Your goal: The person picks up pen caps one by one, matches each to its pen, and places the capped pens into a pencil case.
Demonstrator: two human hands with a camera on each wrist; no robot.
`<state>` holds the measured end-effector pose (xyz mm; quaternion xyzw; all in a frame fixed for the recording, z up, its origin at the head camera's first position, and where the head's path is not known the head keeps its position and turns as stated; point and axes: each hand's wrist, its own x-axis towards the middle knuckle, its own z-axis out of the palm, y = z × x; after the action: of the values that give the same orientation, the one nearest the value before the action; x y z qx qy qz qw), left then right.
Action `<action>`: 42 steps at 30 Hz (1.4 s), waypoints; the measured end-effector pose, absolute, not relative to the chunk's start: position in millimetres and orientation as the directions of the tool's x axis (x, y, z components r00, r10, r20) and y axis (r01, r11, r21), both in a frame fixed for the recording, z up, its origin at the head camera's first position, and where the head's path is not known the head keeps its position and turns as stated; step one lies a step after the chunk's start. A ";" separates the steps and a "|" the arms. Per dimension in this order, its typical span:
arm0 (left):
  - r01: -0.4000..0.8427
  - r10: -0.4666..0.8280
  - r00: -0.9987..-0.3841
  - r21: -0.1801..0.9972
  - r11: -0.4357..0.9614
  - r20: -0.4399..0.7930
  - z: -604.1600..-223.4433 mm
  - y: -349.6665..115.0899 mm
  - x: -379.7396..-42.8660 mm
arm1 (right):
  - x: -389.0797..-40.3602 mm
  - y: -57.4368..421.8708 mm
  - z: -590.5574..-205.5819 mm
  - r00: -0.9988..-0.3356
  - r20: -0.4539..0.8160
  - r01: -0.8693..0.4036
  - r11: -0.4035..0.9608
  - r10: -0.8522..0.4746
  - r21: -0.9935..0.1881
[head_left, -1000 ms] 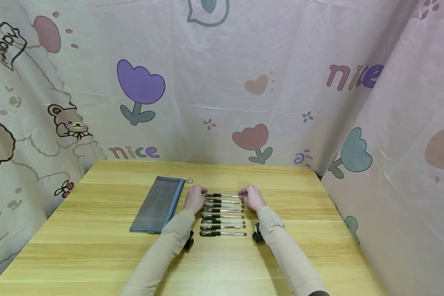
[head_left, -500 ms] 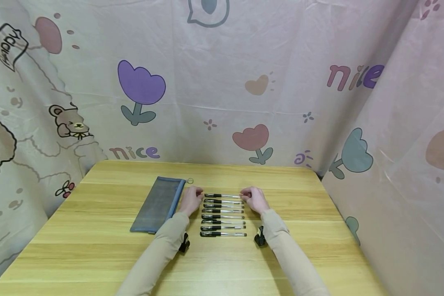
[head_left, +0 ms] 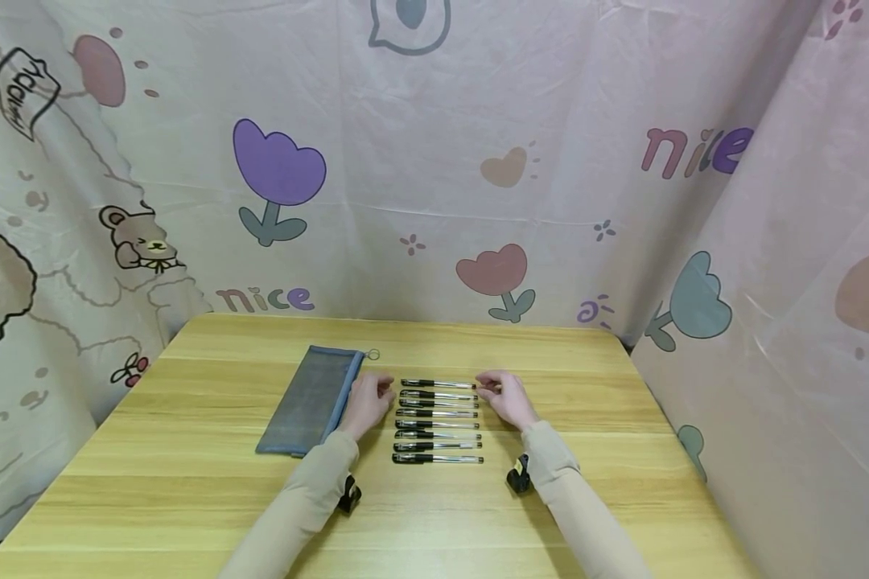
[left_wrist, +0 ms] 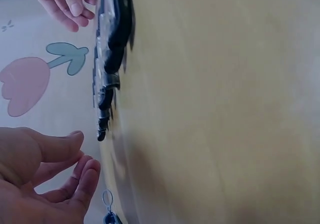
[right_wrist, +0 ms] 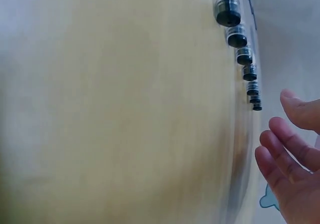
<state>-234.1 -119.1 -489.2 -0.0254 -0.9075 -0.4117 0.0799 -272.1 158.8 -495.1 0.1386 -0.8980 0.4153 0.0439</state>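
The word "nice" can be read twice on the backdrop cloth [head_left: 405, 112]: a lower "nice" [head_left: 261, 300] just above the far left of the desk [head_left: 130, 466], and a larger upper "nice" [head_left: 693, 154] toward the right. Slanted lettering in a black-outlined banner [head_left: 26, 90] at upper left is too distorted to read surely. Print on the nearest pen [left_wrist: 120, 17] is blurred.

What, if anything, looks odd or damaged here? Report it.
Nothing stands out. The gel pens lie in a roughly parallel row, dark ends all to the left; the mesh zipper pouch beside them merely lies slanted. No spill or damage shows.
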 end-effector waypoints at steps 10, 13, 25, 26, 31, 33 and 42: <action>0.123 -0.024 -0.985 0.782 0.611 0.173 -484.0 -129.4 -216.0 | -256.1 162.4 -491.2 -0.965 0.155 -0.250 0.565 -0.211 -0.786; 0.118 -0.036 -0.983 0.777 0.619 0.178 -481.2 -135.4 -211.7 | -251.5 163.5 -490.6 -0.964 0.163 -0.253 0.547 -0.208 -0.798; 0.028 -0.099 -0.986 0.722 0.692 0.133 -474.7 -166.7 -189.6 | -235.3 167.6 -490.9 -0.974 0.132 -0.208 0.495 -0.183 -0.844; 0.025 -0.101 -0.986 0.717 0.697 0.133 -474.4 -169.3 -187.9 | -234.4 168.2 -491.4 -0.974 0.136 -0.208 0.489 -0.180 -0.847; 0.008 -0.113 -0.985 0.702 0.712 0.127 -474.6 -180.2 -178.5 | -230.2 170.7 -492.2 -0.975 0.148 -0.209 0.462 -0.167 -0.862; 0.001 -0.113 -0.987 0.696 0.718 0.118 -475.6 -183.4 -174.3 | -228.2 171.5 -492.4 -0.977 0.144 -0.202 0.456 -0.159 -0.867; -0.018 -0.117 -0.988 0.682 0.731 0.098 -480.7 -194.6 -162.5 | -219.4 176.4 -495.9 -0.981 0.113 -0.173 0.438 -0.160 -0.882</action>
<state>-162.5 -194.6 -480.7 0.0364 -0.9278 -0.3651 0.0672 -219.4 176.4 -495.9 0.0980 -0.8478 0.5212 0.0063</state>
